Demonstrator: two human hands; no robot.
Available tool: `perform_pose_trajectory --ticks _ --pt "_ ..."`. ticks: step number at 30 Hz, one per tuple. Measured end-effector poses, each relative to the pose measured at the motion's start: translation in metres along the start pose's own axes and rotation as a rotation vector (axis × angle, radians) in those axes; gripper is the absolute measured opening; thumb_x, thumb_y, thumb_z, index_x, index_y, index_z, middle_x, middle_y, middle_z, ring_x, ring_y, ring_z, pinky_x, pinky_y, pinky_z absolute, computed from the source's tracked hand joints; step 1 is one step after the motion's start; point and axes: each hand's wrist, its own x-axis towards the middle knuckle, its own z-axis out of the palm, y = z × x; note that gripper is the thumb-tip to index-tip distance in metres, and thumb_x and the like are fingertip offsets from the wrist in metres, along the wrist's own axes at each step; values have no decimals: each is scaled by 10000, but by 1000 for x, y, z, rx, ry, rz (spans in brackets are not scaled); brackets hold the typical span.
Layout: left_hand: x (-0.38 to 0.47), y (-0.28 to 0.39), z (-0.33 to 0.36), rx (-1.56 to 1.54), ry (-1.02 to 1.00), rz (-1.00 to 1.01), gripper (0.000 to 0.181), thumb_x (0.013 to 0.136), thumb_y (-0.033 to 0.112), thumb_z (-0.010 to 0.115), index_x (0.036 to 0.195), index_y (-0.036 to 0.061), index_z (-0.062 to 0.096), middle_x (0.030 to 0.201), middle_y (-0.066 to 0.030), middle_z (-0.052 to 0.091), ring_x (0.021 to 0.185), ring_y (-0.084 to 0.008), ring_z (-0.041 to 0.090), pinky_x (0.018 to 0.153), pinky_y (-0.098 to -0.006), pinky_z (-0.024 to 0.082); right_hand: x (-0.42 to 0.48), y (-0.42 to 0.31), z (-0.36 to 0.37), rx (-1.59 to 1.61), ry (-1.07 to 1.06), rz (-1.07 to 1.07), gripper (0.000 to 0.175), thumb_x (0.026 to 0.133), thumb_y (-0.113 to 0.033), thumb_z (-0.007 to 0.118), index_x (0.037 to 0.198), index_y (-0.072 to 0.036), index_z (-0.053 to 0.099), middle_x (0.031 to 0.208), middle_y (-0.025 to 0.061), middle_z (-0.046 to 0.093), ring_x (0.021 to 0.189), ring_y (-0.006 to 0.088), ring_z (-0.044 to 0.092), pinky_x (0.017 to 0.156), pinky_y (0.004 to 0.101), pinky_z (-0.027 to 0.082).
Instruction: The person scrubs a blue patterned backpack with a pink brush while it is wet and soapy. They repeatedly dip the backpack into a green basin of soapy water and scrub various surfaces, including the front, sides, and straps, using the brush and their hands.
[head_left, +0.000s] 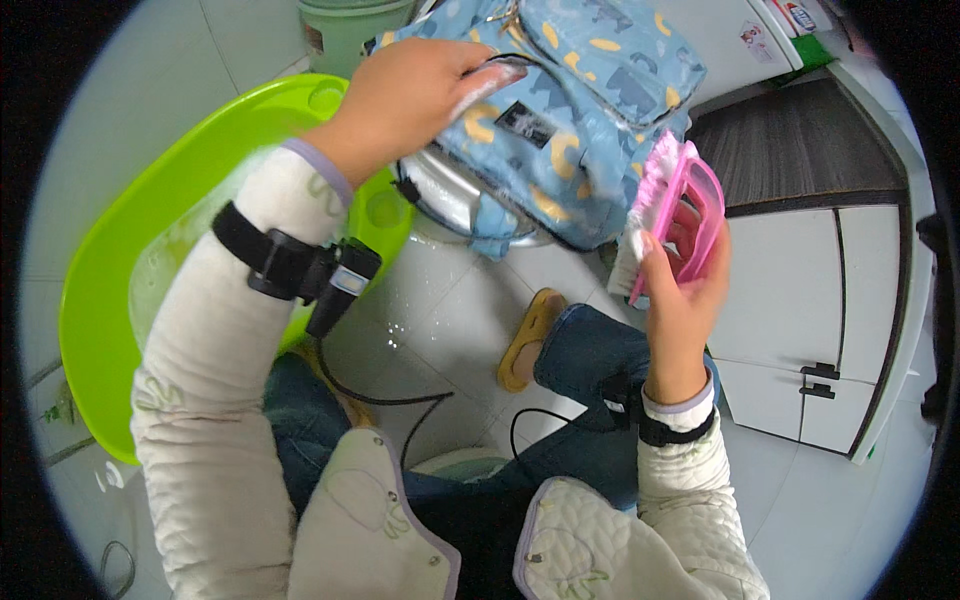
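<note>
A wet blue fabric backpack (600, 161) with yellow and grey shapes rests on a shiny metal surface (450, 191) in front of me. Foam clings to parts of the cloth. My left hand (420, 94) grips the dark-edged fabric at the bag's upper left, with suds on the fingers. At the bag's lower right, my right hand (686, 300) holds a pink plastic scrubbing brush (709, 187) by its loop handle. The brush's pale bristles face the bag and carry foam. Whether they touch the cloth I cannot tell.
A bright green plastic tub (97, 300) with foamy water stands at the left, a pale green bucket (356, 37) behind it. White cabinets (780, 292) with a dark wood-grain top stand at the right. Wet floor tiles (450, 315) and my slippered foot lie below; black cables run from my wrist straps.
</note>
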Motion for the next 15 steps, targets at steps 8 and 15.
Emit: perform_pose_trajectory --ticks 8,15 --pt "16 5 -24 226 -143 -170 331 950 416 633 1033 102 696 871 -136 693 804 -377 665 680 -483 501 53 -9 19 -561 -195 -359 658 781 -311 828 1289 13 565 1250 266 622 1103 407 642 917 438 527" --pt "14 -16 -41 194 -52 -334 258 892 330 740 1004 98 717 840 -72 681 701 -179 639 659 -346 498 108 -9 11 -836 -238 -193 637 776 -401 803 1223 14 619 1038 249 704 958 406 697 831 437 555"
